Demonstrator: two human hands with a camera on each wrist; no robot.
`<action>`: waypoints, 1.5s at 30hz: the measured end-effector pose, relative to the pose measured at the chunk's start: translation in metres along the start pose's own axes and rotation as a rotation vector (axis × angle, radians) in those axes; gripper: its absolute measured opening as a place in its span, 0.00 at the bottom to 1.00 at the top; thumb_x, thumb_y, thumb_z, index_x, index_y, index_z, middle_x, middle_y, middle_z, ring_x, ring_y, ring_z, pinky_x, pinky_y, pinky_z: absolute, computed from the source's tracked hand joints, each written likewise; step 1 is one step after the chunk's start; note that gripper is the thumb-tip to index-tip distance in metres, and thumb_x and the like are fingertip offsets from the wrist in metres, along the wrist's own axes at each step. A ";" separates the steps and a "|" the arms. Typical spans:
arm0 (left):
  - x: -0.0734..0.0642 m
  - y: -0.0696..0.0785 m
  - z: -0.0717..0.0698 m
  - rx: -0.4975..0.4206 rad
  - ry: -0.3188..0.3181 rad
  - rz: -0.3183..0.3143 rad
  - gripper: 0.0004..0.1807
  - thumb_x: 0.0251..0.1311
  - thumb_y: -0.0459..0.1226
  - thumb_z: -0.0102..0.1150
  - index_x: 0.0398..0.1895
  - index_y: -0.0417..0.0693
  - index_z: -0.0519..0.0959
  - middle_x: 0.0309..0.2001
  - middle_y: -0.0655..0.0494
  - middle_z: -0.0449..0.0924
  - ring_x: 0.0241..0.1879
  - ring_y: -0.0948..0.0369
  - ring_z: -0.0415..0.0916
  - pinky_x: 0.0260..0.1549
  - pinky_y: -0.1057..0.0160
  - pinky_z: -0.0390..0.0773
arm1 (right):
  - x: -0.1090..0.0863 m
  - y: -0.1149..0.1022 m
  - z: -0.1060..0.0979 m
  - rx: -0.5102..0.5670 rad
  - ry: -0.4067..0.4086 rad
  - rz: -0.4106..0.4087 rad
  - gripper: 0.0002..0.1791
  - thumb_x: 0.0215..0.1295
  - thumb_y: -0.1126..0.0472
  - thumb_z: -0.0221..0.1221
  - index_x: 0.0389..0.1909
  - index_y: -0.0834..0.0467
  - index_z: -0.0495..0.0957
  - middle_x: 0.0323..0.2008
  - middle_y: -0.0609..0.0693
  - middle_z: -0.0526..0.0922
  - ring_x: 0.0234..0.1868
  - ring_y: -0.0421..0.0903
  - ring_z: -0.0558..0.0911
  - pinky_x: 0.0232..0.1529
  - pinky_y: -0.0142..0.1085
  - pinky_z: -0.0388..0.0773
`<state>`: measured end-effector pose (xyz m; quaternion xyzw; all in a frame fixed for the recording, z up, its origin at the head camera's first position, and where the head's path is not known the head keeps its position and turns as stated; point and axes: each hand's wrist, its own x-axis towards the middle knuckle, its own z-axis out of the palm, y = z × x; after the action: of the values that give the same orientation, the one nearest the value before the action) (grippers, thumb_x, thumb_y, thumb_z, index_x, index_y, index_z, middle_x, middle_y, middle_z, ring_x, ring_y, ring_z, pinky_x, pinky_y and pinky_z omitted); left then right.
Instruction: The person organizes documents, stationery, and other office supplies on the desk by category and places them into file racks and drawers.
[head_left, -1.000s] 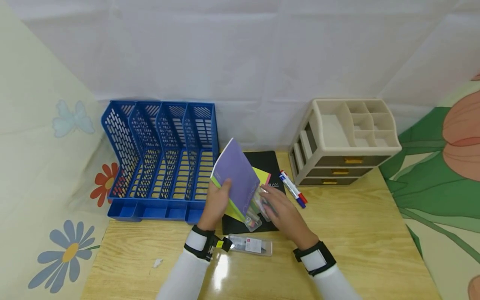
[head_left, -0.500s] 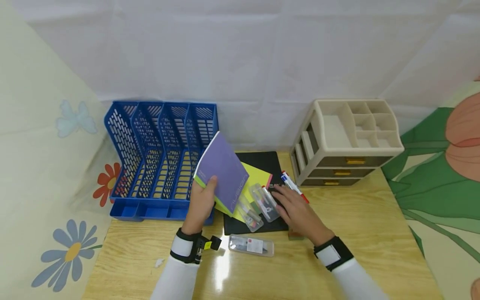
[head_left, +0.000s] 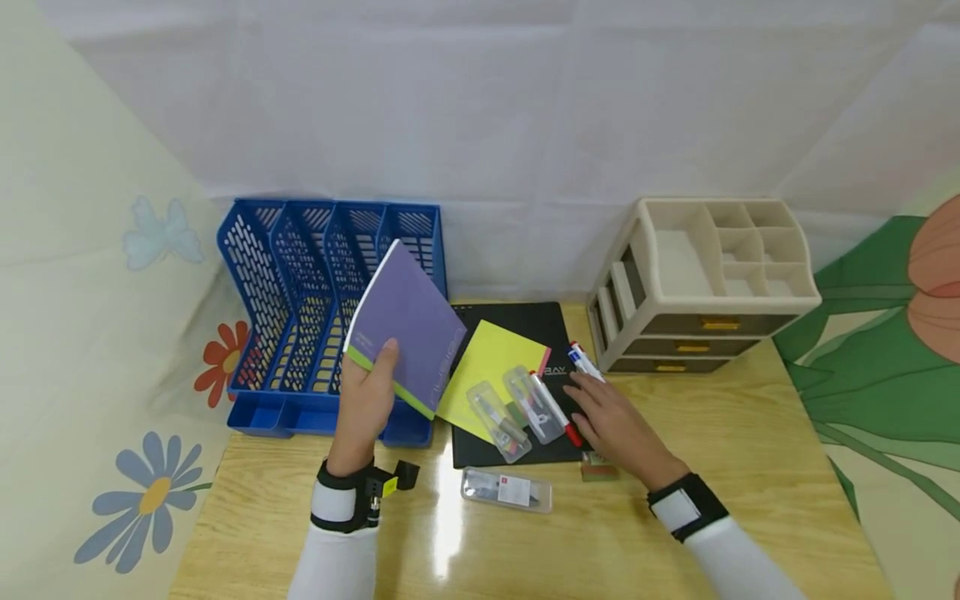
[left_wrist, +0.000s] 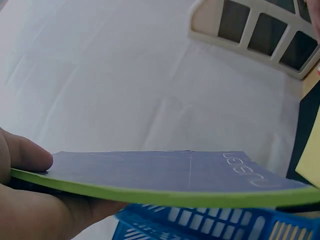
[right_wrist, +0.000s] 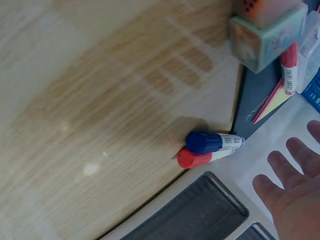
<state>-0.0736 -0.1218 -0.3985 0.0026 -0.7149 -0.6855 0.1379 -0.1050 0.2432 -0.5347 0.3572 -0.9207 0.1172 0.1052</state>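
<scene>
My left hand [head_left: 366, 408] grips a purple notebook [head_left: 411, 325] by its green spine, thumb on the cover. The notebook is tilted up in front of the blue file rack [head_left: 247, 292]. My right hand [head_left: 626, 433] has its fingers stretched out over the table and holds nothing. Beside its fingertips lie a blue-capped marker [right_wrist: 205, 143] and a red-capped marker [right_wrist: 195, 158]. Left of that hand, a yellow notebook [head_left: 487, 346] lies on a black folder [head_left: 513, 317], with two clear plastic cases [head_left: 501, 427] and another red marker [head_left: 553, 408] on top.
A cream drawer unit [head_left: 720, 283] with open top compartments stands at the back right. Another clear case [head_left: 506, 490] lies near the front of the wooden table [head_left: 525, 558]. A small patterned box [head_left: 598, 468] sits close to my right wrist. Behind everything hangs a white cloth [head_left: 487, 150].
My left hand has carried the purple notebook left and up, uncovering the yellow notebook and clear cases. My right hand has drawn away to the right from the cases.
</scene>
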 end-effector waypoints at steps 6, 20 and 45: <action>0.001 0.011 -0.011 0.019 0.002 0.091 0.20 0.73 0.33 0.42 0.66 0.39 0.67 0.54 0.36 0.77 0.48 0.46 0.78 0.44 0.45 0.82 | -0.005 0.003 0.001 -0.006 0.009 -0.005 0.29 0.60 0.59 0.62 0.60 0.68 0.73 0.65 0.68 0.70 0.65 0.63 0.69 0.63 0.59 0.68; 0.015 0.005 -0.015 0.019 -0.028 0.189 0.27 0.75 0.33 0.37 0.75 0.53 0.55 0.70 0.43 0.63 0.66 0.49 0.64 0.62 0.38 0.67 | 0.000 -0.002 -0.002 0.012 -0.017 0.024 0.32 0.62 0.56 0.61 0.65 0.65 0.69 0.68 0.65 0.66 0.67 0.61 0.66 0.64 0.59 0.67; 0.059 -0.055 0.003 0.248 -0.079 0.221 0.29 0.72 0.27 0.37 0.76 0.49 0.53 0.69 0.33 0.62 0.65 0.42 0.64 0.56 0.35 0.71 | 0.016 -0.029 -0.001 0.077 -0.028 0.101 0.35 0.63 0.55 0.61 0.69 0.62 0.64 0.69 0.63 0.65 0.68 0.60 0.65 0.64 0.59 0.67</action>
<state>-0.1416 -0.1336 -0.4407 -0.0858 -0.7949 -0.5721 0.1829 -0.0964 0.2127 -0.5252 0.3157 -0.9337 0.1527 0.0727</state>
